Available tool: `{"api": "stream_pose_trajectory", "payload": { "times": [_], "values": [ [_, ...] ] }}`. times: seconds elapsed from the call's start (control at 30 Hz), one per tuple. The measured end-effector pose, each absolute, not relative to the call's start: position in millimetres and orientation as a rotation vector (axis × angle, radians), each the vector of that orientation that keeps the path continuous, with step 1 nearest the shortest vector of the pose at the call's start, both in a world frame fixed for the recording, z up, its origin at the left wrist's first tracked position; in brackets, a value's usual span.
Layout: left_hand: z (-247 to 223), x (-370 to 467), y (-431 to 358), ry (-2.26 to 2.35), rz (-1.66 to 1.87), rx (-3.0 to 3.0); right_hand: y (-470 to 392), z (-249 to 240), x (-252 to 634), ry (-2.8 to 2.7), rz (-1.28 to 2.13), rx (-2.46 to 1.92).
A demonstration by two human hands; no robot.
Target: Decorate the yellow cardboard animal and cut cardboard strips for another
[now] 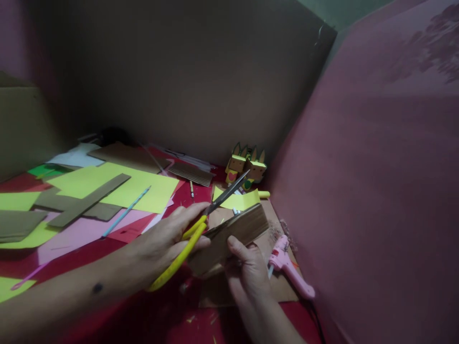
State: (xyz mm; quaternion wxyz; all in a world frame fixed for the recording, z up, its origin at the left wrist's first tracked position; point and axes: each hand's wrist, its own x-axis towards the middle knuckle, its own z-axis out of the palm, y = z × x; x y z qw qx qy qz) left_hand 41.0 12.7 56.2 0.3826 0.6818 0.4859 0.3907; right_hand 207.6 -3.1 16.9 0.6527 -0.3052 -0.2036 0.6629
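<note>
the left hand [175, 234] is curled around the yellow handles of the scissors [193, 240]; how its fingers sit in the loops is partly hidden. the blades point to the far right, and whether they touch the cardboard piece [218, 248] below them is hard to tell. the right hand [247, 270] pinches that piece, thumb on the visible face, its other fingers mostly hidden behind. the piece is held tilted above a brown board [215, 296] on the red worktop [201, 325], covering much of the board.

just beyond it, a yellow paper [245, 201] overlaps small white items too covered to identify. farther back stand 2 cardboard figures [245, 165], their lower parts partly blocked by the scissors' tip. to the right lies a pink glue gun [289, 267]; a dark cord near it leaves the view. on the left, 2 cardboard strips [89, 200] cross, while another [21, 225] is cut off by the edge. a dark shape [114, 136] at the far left is unclear.
</note>
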Motion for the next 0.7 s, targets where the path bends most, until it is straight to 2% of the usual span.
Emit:
{"api": "stream_pose_trajectory", "payload": {
  "times": [0.23,0.47,0.7],
  "values": [
    [47,63,22,0.925,0.912,1.682,-5,22,202,-0.504,1.571,-0.726],
    [34,57,23,0.865,0.910,1.612,-7,21,200,-0.542,1.543,-0.713],
    [41,56,20,0.812,0.937,1.634,0,30,215,-0.516,1.499,-0.707]
  ]
}}
